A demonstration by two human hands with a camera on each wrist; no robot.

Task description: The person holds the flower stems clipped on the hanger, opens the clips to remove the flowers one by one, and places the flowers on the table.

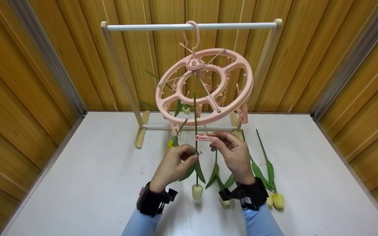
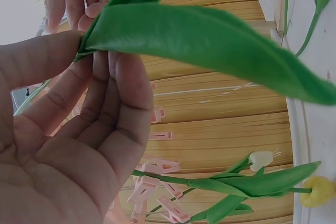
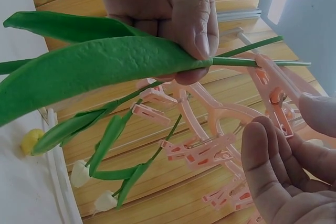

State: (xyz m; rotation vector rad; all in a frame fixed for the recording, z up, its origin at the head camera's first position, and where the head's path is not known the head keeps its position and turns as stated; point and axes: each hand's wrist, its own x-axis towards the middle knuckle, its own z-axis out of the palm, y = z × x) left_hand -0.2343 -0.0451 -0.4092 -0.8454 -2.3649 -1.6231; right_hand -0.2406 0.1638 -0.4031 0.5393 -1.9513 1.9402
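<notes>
While the left hand point(image 1: 172, 165) pinches the green stem of a white tulip point(image 1: 197, 191) between thumb and fingertips, the right hand point(image 1: 233, 154) squeezes a pink clothespin point(image 1: 206, 137) at that stem, just above the left hand's grip. The tulip hangs head down, its bloom near the white tabletop point(image 1: 94, 183) and its stem end rising toward the pink round peg hanger point(image 1: 205, 87).

Risk assessment:
- Slip: the stem is thin and smooth; if the clothespin closes off-centre, the stem is likely to slide out once the left hand lets go.
- Crush: too hard a bite by the clip may kink the stem.
- Swing: the peg hanger hangs by one hook from the white rail point(image 1: 192, 26) of the wooden rack point(image 1: 139, 131); a pull on the clothespin can tilt the ring and disturb the tulips already clipped, including a yellow tulip point(image 1: 170, 144).

Holders and contents: no true container is present. The peg hanger carries several tulips on its clips; further tulips point(image 1: 276, 198) lie flat on the tabletop beside the right hand.
</notes>
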